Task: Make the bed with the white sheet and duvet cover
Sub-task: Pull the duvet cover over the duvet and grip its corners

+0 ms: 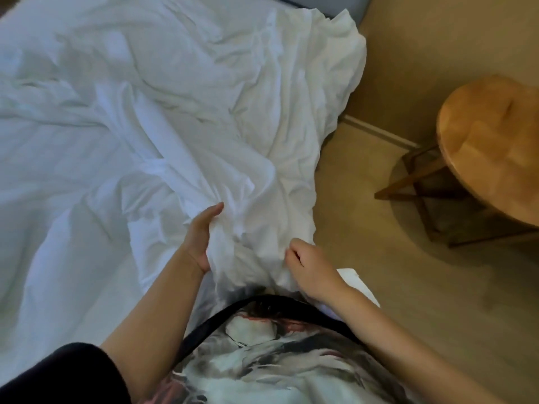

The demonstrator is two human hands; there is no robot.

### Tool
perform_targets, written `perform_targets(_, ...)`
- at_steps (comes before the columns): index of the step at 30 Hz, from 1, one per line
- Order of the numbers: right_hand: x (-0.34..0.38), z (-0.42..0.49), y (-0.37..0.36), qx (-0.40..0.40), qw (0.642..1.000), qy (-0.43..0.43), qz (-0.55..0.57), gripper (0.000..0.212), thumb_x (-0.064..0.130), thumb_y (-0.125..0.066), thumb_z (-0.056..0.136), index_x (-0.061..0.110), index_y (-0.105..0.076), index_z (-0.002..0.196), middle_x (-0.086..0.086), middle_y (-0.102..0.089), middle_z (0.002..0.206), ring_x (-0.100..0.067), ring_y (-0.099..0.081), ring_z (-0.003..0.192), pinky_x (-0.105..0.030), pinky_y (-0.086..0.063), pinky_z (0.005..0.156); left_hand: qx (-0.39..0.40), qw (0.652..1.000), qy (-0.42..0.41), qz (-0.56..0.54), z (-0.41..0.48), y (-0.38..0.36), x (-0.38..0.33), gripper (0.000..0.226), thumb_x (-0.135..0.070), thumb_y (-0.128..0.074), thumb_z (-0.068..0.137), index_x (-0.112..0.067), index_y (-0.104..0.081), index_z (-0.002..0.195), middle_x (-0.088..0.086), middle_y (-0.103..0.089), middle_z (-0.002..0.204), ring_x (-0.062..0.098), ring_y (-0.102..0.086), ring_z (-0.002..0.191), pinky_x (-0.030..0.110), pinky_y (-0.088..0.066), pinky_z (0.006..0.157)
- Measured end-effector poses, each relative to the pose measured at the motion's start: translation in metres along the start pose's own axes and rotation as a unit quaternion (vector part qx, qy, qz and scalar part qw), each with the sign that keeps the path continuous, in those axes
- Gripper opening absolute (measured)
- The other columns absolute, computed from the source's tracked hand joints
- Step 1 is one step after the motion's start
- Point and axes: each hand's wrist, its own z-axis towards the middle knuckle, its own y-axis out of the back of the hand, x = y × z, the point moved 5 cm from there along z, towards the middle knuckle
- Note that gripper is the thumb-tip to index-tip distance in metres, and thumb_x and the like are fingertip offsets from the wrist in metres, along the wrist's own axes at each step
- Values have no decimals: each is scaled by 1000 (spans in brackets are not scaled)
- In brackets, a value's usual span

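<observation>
Duvet cover gripped at the corner of the bed

Crumpled and full of deep folds, the white duvet cover is spread over most of the bed. Its right edge spills past the side and hangs toward the floor. At lower left the white cloth lies flatter and smoother; this looks like the white sheet, though where one layer ends and the other begins cannot be told.

Both hands meet at the near end of the cover, just in front of the person's body. The left hand grips a thick bunch of the cloth from the side. Its thumb points up along the fold and its fingers are wrapped behind the cloth, hidden from view. The right hand sits close beside it. Its fingers are curled tight, pinching a smaller gather of the same cloth, knuckles turned up. The fabric between the two hands is drawn into a narrow, wrinkled bundle that drops toward the person's waist.

A patterned top with a black strap across it fills the bottom of the view, and a dark sleeve sits at lower left.

On the beige floor to the right, well apart from the bed, stands a round wooden stand on crossed legs. A pale strip runs across the floor between it and the hanging cover.
</observation>
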Motion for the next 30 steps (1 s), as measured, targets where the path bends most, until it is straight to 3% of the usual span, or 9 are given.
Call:
perform_targets(4, 8, 5, 5, -48, 998, 16, 25, 40, 15, -43, 97, 19, -26, 60, 5, -31, 55, -11, -29, 53, -34, -27, 57, 25, 1000, -5, -16, -9, -1, 21, 68, -33, -95, 32, -8, -76, 92, 13, -72, 93, 27, -70, 84, 38, -58, 70)
perform_targets(9, 28, -21, 11, -111, 986, 51, 112, 42, 7, -43, 96, 20, -26, 60, 10, -29, 52, -5, -31, 50, -19, -27, 51, -59, 984, -13, 169, -17, -25, 28, 54, -12, -73, 63, -3, -61, 115, 10, -72, 93, 23, -70, 81, 31, -56, 64)
perform_targets(12, 42, -24, 6, -24, 990, 47, 130, 39, 11, -48, 91, 18, -31, 57, 11, -34, 47, -4, -31, 49, -20, -26, 51, -48, 992, -14, 116, -17, -32, -2, 44, -5, -62, 51, -5, -63, 95, 11, -67, 77, 25, -67, 65, 31, -55, 56)
perform_targets(15, 54, -3, 32, -110, 951, -5, 288, 18, 22, -56, 90, 13, -50, 75, 7, -55, 69, -10, -52, 68, -36, -46, 67, 24, 998, -24, 56, -23, -36, -24, 61, -5, -72, 29, -2, -71, 90, 16, -69, 83, 30, -69, 73, 36, -58, 65)
perform_targets(16, 62, 6, 37, -104, 953, -4, 284, 9, 24, -57, 90, 16, -55, 91, 7, -59, 86, -11, -56, 84, -34, -48, 78, 47, 997, -22, 54, -26, -37, -26, 66, -7, -77, 26, -2, -73, 91, 17, -69, 87, 31, -69, 76, 37, -58, 67)
perform_targets(18, 84, 22, 32, -4, 975, 40, 220, 41, 20, -59, 89, 24, -47, 127, 10, -51, 118, -5, -49, 111, -26, -43, 95, 87, 995, -17, 39, -32, -37, -26, 69, -8, -79, 29, -1, -72, 97, 19, -68, 94, 32, -68, 82, 38, -58, 71)
perform_targets(21, 100, 30, 11, 95, 980, 82, 151, 41, 13, -54, 93, 33, -45, 128, 22, -50, 117, 11, -47, 104, -9, -39, 90, 102, 994, -18, 34, -41, -32, -28, 67, -11, -82, 31, -1, -70, 97, 17, -66, 89, 29, -67, 78, 36, -57, 70)
perform_targets(25, 88, 44, 4, -22, 996, 75, 36, 20, 14, -47, 98, 5, -63, 91, 1, -63, 84, -6, -51, 72, -19, -36, 68, 45, 997, -24, 51, -45, -21, -31, 71, -9, -77, 35, 0, -63, 104, 16, -65, 90, 27, -66, 78, 34, -56, 70)
perform_targets(30, 119, 26, 41, -260, 935, 126, 205, 19, 13, -46, 96, 19, -50, 78, 11, -49, 69, 2, -47, 63, -12, -36, 62, -75, 991, -72, 81, -40, -34, -22, 27, -4, -58, 62, -4, -58, 89, 9, -61, 65, 21, -64, 54, 25, -52, 48)
